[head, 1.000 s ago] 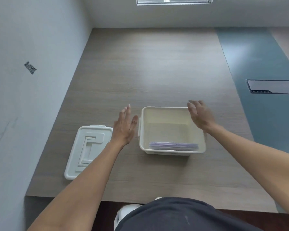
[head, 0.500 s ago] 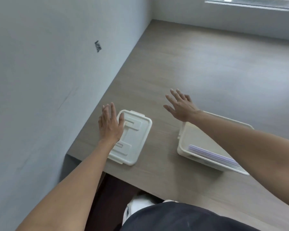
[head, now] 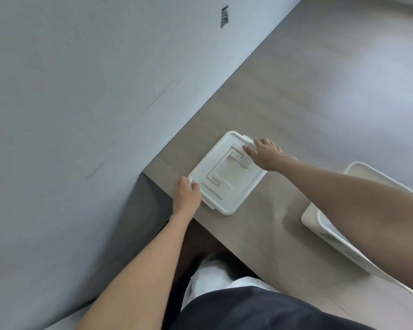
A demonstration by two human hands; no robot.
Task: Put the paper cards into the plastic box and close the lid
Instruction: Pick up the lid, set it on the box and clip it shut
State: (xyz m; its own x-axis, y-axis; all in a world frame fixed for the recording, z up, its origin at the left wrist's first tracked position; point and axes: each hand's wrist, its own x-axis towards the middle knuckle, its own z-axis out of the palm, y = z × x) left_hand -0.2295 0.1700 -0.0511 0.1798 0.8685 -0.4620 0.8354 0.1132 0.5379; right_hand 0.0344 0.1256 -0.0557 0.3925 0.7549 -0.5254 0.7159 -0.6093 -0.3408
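Observation:
The white plastic lid (head: 227, 173) lies flat on the wooden table near its left corner. My left hand (head: 186, 191) curls its fingers on the lid's near-left edge. My right hand (head: 265, 153) rests with spread fingers on the lid's far-right part, by its latch tab. The open white plastic box (head: 312, 217) stands at the right, largely covered by my right forearm. A sliver of the paper cards (head: 329, 226) shows inside it.
A grey wall (head: 93, 91) runs along the table's left side, close to the lid. The wooden table top (head: 332, 91) stretches away beyond the lid. The table's front edge passes just below the lid, with my dark clothing beneath.
My view has swung left toward the lid. Both hands left the box: the left shifted from the lid's far-left edge to its near-left edge, and the right came down onto its far-right part.

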